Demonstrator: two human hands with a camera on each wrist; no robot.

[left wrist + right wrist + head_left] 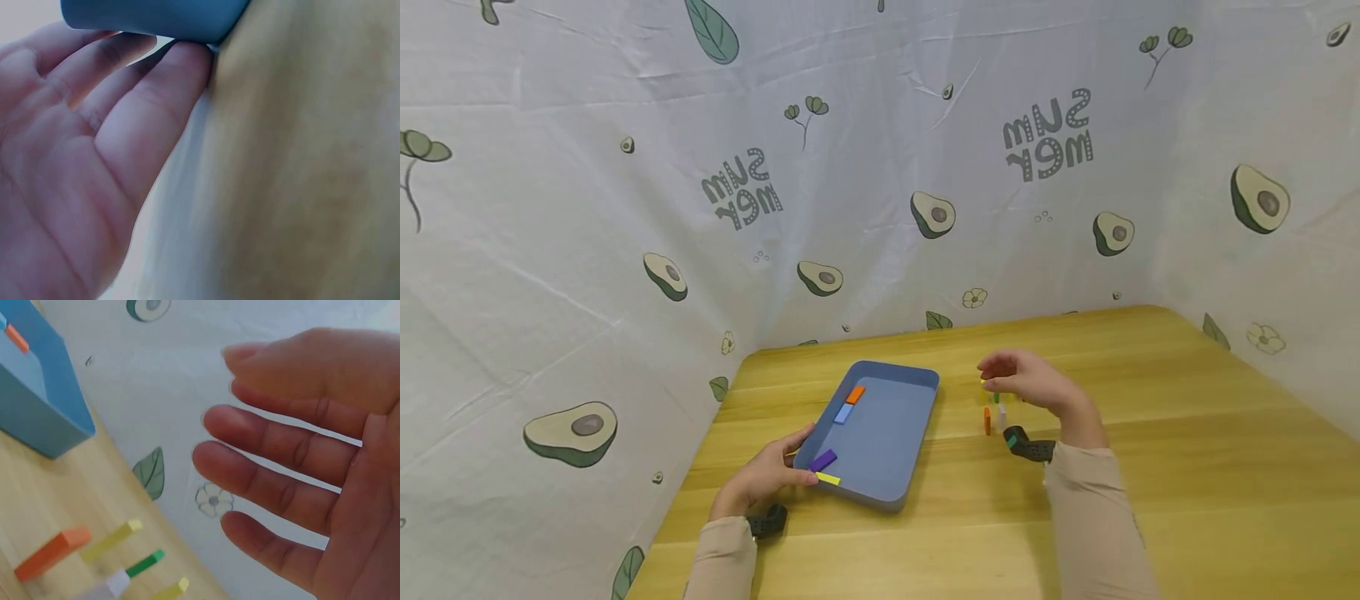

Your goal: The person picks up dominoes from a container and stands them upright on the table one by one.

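At its near left corner, a blue-grey tray (880, 492) is gripped by my left hand (765, 471), thumb on the near side and fingers along the left wall. The left wrist view shows the thumb against the tray's lower edge (162, 15). My right hand (1033, 383) hovers over several small upright blocks, fingers loosely bent and holding nothing in the right wrist view. Below it stand an orange block (53, 553), a yellow block (112, 540), a green block (145, 562), a whitish block (115, 584) and another yellow block (172, 590).
Inside the tray, an orange block (856, 394) and a light blue block (843, 413) lie along the left wall. A purple block (823, 460) and a yellow block (829, 479) lie near the close left corner. A printed curtain (865, 192) hangs behind the wooden table (970, 533).
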